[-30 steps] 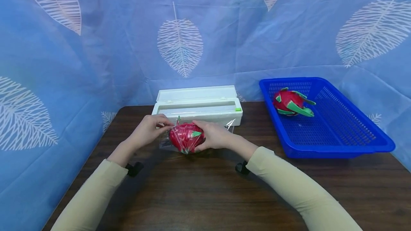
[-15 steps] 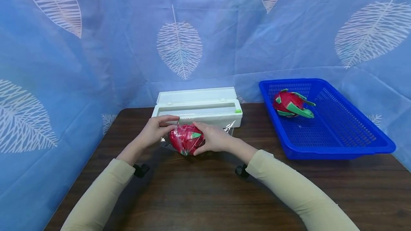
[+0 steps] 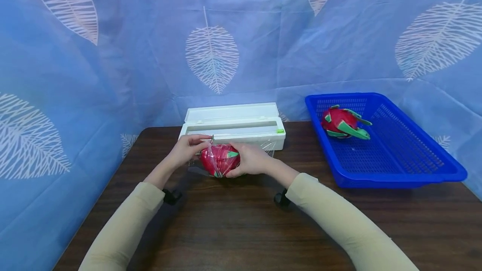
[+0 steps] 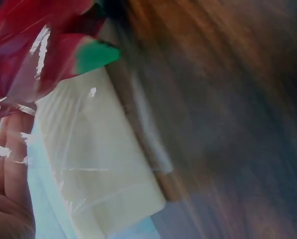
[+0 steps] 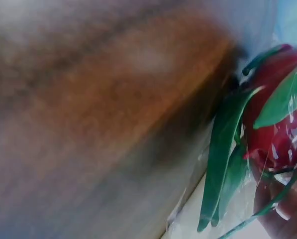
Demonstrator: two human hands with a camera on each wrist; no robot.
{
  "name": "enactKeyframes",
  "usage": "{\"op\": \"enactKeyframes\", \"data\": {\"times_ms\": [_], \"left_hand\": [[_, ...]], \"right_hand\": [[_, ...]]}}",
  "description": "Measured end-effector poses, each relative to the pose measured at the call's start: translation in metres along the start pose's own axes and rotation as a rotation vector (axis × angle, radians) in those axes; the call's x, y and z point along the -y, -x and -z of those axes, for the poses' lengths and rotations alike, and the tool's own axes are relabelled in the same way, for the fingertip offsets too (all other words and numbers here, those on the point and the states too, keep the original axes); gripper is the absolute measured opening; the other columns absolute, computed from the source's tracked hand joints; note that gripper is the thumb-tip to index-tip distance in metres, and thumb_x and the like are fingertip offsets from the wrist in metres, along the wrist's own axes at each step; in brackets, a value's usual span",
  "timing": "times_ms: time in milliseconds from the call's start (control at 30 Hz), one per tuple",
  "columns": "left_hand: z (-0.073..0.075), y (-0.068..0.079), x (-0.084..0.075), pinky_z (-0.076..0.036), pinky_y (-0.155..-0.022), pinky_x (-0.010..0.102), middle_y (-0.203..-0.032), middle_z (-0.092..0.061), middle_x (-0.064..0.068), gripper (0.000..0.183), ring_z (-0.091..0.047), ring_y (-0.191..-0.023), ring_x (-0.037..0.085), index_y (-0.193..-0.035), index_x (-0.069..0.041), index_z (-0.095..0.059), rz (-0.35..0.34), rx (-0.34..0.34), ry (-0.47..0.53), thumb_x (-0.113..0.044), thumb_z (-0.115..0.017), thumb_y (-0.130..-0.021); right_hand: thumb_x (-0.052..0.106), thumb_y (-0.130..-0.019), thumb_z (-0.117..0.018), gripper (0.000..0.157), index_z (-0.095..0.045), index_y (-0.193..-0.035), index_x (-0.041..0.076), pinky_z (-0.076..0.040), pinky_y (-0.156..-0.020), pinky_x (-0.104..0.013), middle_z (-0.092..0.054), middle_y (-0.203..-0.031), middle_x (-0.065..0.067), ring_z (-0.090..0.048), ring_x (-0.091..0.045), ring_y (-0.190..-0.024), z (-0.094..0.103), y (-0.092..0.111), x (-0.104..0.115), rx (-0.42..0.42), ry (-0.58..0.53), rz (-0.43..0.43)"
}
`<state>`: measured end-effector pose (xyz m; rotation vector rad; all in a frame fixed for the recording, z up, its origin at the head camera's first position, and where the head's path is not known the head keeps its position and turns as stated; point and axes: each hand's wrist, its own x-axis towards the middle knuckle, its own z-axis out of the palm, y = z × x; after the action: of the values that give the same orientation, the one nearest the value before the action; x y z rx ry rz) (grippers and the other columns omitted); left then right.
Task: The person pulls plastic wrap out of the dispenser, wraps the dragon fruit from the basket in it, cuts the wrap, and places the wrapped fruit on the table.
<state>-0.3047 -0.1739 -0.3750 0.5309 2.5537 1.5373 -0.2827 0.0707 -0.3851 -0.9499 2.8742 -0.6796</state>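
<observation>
A red dragon fruit (image 3: 220,160) with green scales sits under clear cling film (image 3: 196,168) in front of the white dispenser box (image 3: 231,112). My right hand (image 3: 253,159) grips the fruit's right side, thumb low and fingers over the top. At its left end, the fingers and thumb of my left hand (image 3: 185,149) pinch the film near a green tip. Shiny creases run across the wrapped fruit (image 4: 36,55) in the left wrist view. Long green scales (image 5: 225,154) show through the film in the right wrist view, with part of my hand beneath the fruit.
The dispenser box stands with its lid raised, a green slider (image 3: 280,131) at its right end. To the right is a blue plastic basket (image 3: 395,175) holding another dragon fruit (image 3: 340,122). A leaf-patterned blue cloth (image 3: 150,53) hangs behind the dark wooden table (image 3: 226,229).
My left hand has moved right and closer to the fruit, drawing the film over its left end. The right hand keeps its grip, and the fruit has barely shifted.
</observation>
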Motion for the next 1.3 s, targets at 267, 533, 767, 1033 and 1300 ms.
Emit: {"op": "enactKeyframes", "data": {"times_ms": [267,533,767,1033,1300], "left_hand": [[-0.001,-0.008,-0.003,-0.058,-0.071,0.044,-0.114,-0.067,0.019,0.038,-0.069,-0.092,0.028,-0.129,-0.004,-0.062,0.033,0.016,-0.01,-0.022,-0.063,-0.096],[0.001,-0.005,-0.009,-0.052,-0.089,0.046,-0.126,-0.06,0.018,0.034,-0.06,-0.112,0.033,-0.134,-0.005,-0.056,-0.056,-0.017,-0.225,-0.016,-0.051,-0.102],[0.009,0.008,-0.016,-0.045,-0.098,0.051,-0.128,-0.06,0.013,0.031,-0.055,-0.119,0.03,-0.13,-0.006,-0.059,-0.245,-0.177,-0.306,-0.011,-0.055,-0.1],[-0.002,0.018,-0.009,-0.051,-0.09,0.046,-0.153,-0.033,0.008,0.082,-0.038,-0.134,0.031,-0.148,-0.024,-0.042,-0.296,0.135,-0.352,-0.032,-0.083,-0.077],[-0.015,0.006,-0.005,-0.053,-0.087,0.043,-0.157,-0.019,0.015,0.099,-0.033,-0.134,0.036,-0.15,-0.026,-0.035,-0.291,0.23,-0.39,-0.02,-0.09,-0.068]], "right_hand": [[0.046,-0.072,-0.083,0.09,-0.042,-0.145,0.013,-0.051,-0.089,-0.032,-0.059,-0.124,-0.001,-0.056,-0.014,-0.109,0.007,-0.009,-0.01,0.064,-0.144,0.028],[0.045,-0.075,-0.08,0.09,-0.039,-0.148,0.013,-0.049,-0.092,-0.034,-0.057,-0.128,-0.002,-0.054,-0.015,-0.112,0.013,-0.013,-0.015,0.122,-0.208,-0.001],[0.044,-0.076,-0.08,0.09,-0.038,-0.149,0.013,-0.049,-0.089,-0.032,-0.058,-0.126,0.0,-0.054,-0.013,-0.108,0.014,-0.014,-0.019,0.134,-0.224,-0.006],[0.041,-0.075,-0.082,0.087,-0.04,-0.147,0.015,-0.051,-0.085,-0.029,-0.058,-0.123,0.001,-0.054,-0.013,-0.105,0.013,-0.012,-0.018,0.139,-0.26,0.002],[0.036,-0.074,-0.084,0.089,-0.039,-0.147,0.015,-0.052,-0.085,-0.029,-0.054,-0.13,-0.001,-0.05,-0.017,-0.116,0.014,-0.01,-0.019,0.142,-0.275,0.019]]}}
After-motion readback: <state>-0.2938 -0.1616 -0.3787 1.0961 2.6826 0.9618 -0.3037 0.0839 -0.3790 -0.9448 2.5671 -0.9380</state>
